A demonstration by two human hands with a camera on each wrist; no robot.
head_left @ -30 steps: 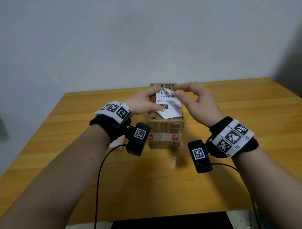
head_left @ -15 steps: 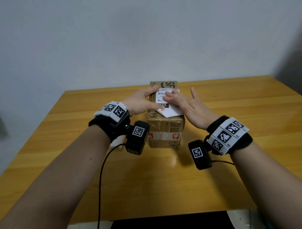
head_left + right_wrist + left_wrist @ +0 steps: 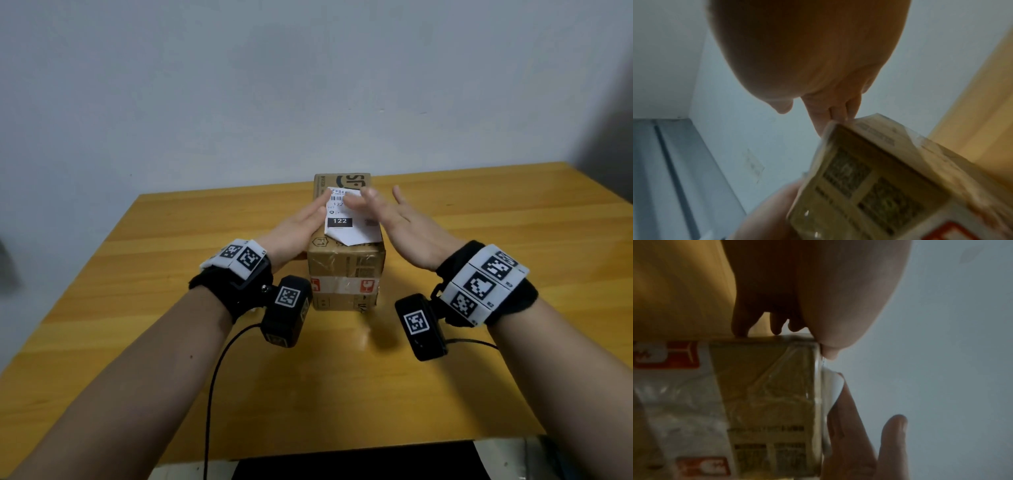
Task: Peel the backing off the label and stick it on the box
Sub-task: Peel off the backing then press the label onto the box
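Note:
A brown cardboard box [image 3: 346,274], taped with clear and red-marked tape, stands in the middle of the wooden table [image 3: 137,308]. The white printed label [image 3: 349,229] lies on its top face, skewed, and its near corner [image 3: 836,386] curls up a little. My left hand [image 3: 294,233] lies against the box's upper left edge, fingers straight beside the label and thumb [image 3: 830,352] on the top edge. My right hand [image 3: 394,219] is flat and blurred, with straight fingers [image 3: 834,112] over the label's far right part. The box [image 3: 879,178] fills the lower right of the right wrist view.
A black cable [image 3: 212,394] runs from the left wrist camera across the near table and over its front edge. A plain grey wall stands right behind the table. Bare wood shows left, right and in front of the box.
My right hand let go of the label's lifted far corner, pressed flat on the label, then slid toward its far right. The label now lies down at the far end. My left thumb came off the label.

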